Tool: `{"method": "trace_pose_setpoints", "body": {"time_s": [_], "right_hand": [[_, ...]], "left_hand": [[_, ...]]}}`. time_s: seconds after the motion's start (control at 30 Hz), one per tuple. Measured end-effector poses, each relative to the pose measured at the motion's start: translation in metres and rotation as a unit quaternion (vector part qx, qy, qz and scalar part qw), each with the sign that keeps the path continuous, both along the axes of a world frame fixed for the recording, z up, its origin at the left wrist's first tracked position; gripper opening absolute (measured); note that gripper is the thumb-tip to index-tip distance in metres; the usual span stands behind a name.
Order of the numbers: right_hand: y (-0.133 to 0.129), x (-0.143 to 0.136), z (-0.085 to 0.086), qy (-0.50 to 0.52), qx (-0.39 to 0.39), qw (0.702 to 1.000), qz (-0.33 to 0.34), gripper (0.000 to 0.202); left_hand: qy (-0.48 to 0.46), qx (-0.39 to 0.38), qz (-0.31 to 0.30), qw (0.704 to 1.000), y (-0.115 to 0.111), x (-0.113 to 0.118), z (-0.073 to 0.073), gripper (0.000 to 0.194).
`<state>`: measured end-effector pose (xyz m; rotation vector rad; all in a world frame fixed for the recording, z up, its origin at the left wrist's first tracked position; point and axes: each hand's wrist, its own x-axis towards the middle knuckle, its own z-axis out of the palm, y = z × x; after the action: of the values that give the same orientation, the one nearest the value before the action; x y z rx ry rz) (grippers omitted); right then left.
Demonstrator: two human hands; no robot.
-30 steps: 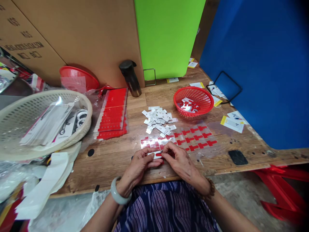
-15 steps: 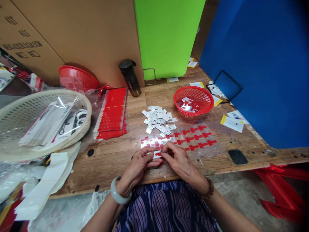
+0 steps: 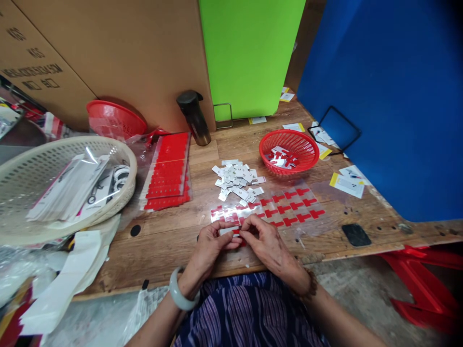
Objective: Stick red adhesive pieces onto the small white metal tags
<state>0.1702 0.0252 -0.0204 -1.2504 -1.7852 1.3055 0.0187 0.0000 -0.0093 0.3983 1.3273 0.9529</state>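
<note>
Close to the table's front edge, my left hand (image 3: 207,249) is closed on a small flat silver plate (image 3: 226,231). A red sticker (image 3: 236,232) lies at the plate's right end, and my right hand (image 3: 268,246) pinches it there between thumb and forefinger. Whether the sticker is fully down on the plate is hidden by the fingers. Just beyond both hands is a clear sheet of red T-shaped stickers (image 3: 284,209). A loose heap of silver plates (image 3: 235,177) sits behind that sheet.
A red basket (image 3: 265,144) at the back right holds plates with red on them. To the left are stacked red sticker sheets (image 3: 168,164), a white basket (image 3: 128,193) of printed cards and a dark bottle (image 3: 195,120). Green (image 3: 253,58) and blue panels (image 3: 390,111) stand behind.
My left thumb has shifted over the plate, and less of the red sticker shows. My right hand stays pinched at the plate's right end.
</note>
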Motion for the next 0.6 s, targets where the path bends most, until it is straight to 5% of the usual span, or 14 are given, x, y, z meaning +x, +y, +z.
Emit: {"method": "trace_pose_setpoints", "body": {"time_s": [0.3, 0.6], "right_hand": [[-0.0072, -0.0061, 0.0038, -0.002, 0.038, 0.998, -0.049, 0.014], [-0.0015, -0.0017, 0.0051, -0.001, -0.014, 1.000, -0.023, 0.013]], "left_hand": [[0.042, 0.037, -0.013, 0.998, -0.0006, -0.0040, -0.0059, 0.038], [0.009, 0.002, -0.014, 1.000, 0.0013, -0.0043, 0.0022, 0.035]]}}
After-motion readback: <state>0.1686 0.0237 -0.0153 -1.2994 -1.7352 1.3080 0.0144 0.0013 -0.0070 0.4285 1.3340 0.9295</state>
